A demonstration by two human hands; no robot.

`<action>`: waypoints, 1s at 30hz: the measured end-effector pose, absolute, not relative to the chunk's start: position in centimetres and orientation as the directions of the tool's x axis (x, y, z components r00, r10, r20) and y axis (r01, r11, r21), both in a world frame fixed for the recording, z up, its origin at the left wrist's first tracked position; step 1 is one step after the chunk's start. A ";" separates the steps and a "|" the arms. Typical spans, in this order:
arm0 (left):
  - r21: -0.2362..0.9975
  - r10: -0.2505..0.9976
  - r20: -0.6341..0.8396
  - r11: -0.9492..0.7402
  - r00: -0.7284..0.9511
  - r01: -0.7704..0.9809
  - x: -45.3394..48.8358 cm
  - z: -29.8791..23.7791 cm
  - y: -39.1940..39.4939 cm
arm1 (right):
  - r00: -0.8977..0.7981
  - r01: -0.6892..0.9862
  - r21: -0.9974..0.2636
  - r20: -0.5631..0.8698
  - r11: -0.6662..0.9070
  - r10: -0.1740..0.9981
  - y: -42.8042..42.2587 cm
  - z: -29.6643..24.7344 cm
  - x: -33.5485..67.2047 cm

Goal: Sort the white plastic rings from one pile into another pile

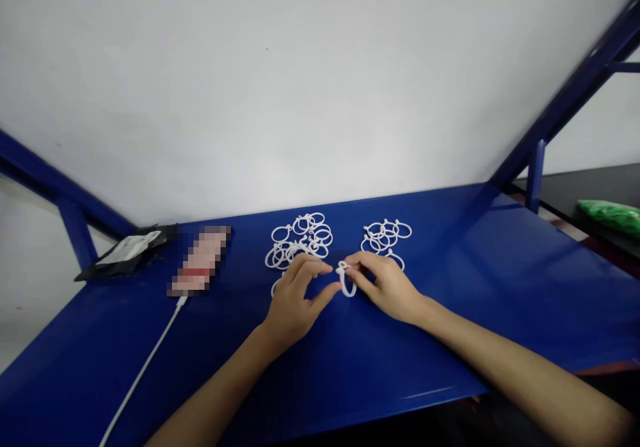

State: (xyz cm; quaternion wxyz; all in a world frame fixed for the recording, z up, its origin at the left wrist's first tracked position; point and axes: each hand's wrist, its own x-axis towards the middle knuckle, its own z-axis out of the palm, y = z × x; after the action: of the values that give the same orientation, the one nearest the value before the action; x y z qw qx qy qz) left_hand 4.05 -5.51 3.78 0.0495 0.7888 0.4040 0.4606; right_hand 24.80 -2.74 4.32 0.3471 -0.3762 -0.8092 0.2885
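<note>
Both my hands meet over a blue table [450, 314]. A single white plastic ring [346, 282] is pinched between them: my right hand [385, 287] grips its top with fingertips, and my left hand [295, 300] touches its left side with thumb and forefinger. Behind my left hand lies a pile of several white rings [300, 240]. A smaller pile of white rings [385, 236] lies behind my right hand.
A pixelated flat object [200, 260] with a white cable [145, 367] lies at the left. A black packet with a white label [127, 250] sits at the table's far left edge. A green bag [613, 215] rests on a dark shelf at right. A white wall stands behind.
</note>
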 end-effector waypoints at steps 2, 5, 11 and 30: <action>0.545 0.758 0.609 -0.614 0.235 0.571 3.9 3.8 -5.3 | -0.533 0.378 -0.690 0.383 0.617 0.754 -3.0 4.4 24.8; 0.642 0.825 0.506 -0.555 0.250 0.530 3.7 3.5 -5.0 | -0.603 0.356 -0.633 0.406 0.687 0.687 -3.2 4.3 24.9; 0.705 0.886 0.396 -0.461 0.240 0.539 4.0 3.3 -5.0 | -0.681 0.326 -0.543 0.433 0.774 0.591 -3.2 4.0 25.3; 0.539 0.784 0.529 -0.606 0.325 0.585 4.4 3.6 -5.3 | -0.635 0.456 -0.437 0.450 0.775 0.628 -3.2 3.7 25.2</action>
State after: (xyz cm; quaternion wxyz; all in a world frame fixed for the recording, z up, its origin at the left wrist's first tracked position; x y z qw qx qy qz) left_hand 4.42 -5.30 3.60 0.1257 0.8042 0.4257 0.3953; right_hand 25.19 -3.20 3.68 0.3007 -0.3035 -0.8928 0.1427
